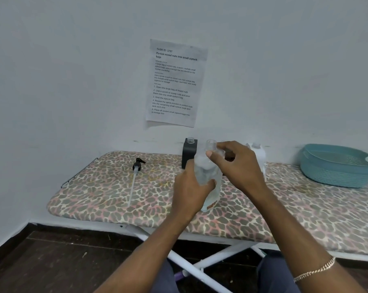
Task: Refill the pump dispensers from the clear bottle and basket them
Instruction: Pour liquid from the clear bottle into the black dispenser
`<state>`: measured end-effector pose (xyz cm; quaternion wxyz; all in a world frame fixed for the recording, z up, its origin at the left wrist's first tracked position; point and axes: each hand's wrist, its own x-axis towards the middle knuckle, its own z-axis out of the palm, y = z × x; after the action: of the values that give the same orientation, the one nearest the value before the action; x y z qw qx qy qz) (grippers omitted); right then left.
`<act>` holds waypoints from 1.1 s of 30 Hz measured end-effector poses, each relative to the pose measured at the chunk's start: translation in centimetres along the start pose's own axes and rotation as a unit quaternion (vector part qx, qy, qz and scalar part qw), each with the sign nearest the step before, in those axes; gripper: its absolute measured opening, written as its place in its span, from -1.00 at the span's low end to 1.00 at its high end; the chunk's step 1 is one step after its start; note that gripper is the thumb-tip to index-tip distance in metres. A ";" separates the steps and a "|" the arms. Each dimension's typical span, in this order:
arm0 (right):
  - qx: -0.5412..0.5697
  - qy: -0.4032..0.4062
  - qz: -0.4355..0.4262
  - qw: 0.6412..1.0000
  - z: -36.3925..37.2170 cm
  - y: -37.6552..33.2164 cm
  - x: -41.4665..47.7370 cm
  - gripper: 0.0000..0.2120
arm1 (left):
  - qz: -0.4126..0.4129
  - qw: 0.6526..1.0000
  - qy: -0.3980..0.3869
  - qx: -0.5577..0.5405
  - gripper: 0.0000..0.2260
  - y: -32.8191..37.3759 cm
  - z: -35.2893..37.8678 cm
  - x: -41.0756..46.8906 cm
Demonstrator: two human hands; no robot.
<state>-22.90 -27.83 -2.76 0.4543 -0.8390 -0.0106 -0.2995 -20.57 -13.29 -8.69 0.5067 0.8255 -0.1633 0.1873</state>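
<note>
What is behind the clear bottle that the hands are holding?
A black square dispenser bottle, pump off and neck open, stands behind the clear plastic bottle. A white dispenser bottle is also there, mostly covered by the right hand, so its top cannot be judged.

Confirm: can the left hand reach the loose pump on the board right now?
Probably not yet: the left hand grips the clear bottle. The pump lies apart on the board, with nothing between.

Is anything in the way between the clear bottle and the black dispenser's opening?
Nothing visible. The dispenser stands just behind the bottle, its neck open; its pump lies apart on the board, to the left.
</note>
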 end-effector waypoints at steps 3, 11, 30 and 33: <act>0.015 -0.007 -0.005 1.000 0.9 -0.3 0.7 -0.61 | 0.009 1.000 0.022 0.008 -0.45 -0.6 -1.0 0.7; 0.076 -0.040 -0.023 0.996 5.2 -1.2 3.4 -0.57 | -0.004 0.996 0.083 0.032 -0.47 -2.4 -4.8 3.3; -0.072 -0.003 0.148 0.986 16.9 5.5 9.9 -0.14 | -0.035 0.991 0.125 0.039 -0.49 -6.5 -7.3 4.7; -0.067 0.003 0.174 0.982 17.6 5.8 10.2 -0.24 | -0.035 0.990 0.122 0.056 -0.49 -6.6 -7.3 4.5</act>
<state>-4.16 -20.35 -9.10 0.4426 -0.8556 0.1569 -0.2179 -14.69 -4.23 -8.60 0.4824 0.8287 -0.0603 0.2774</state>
